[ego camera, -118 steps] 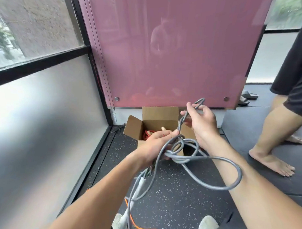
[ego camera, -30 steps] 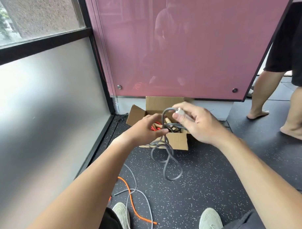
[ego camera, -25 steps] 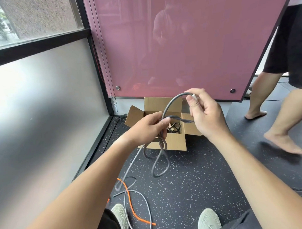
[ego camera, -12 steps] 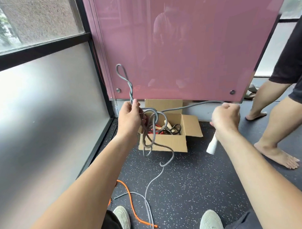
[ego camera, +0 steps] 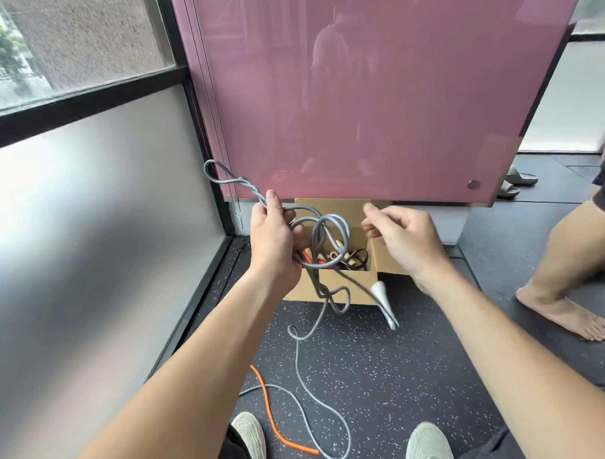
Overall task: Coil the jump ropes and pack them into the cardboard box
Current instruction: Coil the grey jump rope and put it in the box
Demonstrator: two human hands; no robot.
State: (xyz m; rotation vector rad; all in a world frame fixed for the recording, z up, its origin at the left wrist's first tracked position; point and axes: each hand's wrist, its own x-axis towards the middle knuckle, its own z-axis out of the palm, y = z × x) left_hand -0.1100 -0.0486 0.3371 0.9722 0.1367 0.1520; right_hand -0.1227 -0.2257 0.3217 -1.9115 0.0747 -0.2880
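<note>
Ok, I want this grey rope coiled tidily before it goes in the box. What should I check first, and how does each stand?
1. Left hand grips the grey jump rope: ok.
2. Right hand holds rope: not ok, open and apart from it.
3. White handle secured: not ok, dangling.
4. Coil tidy: not ok, loose uneven loops.
5. Tail off the black speckled floor: not ok, it trails there.
6. Open cardboard box has room: cannot tell.
</note>
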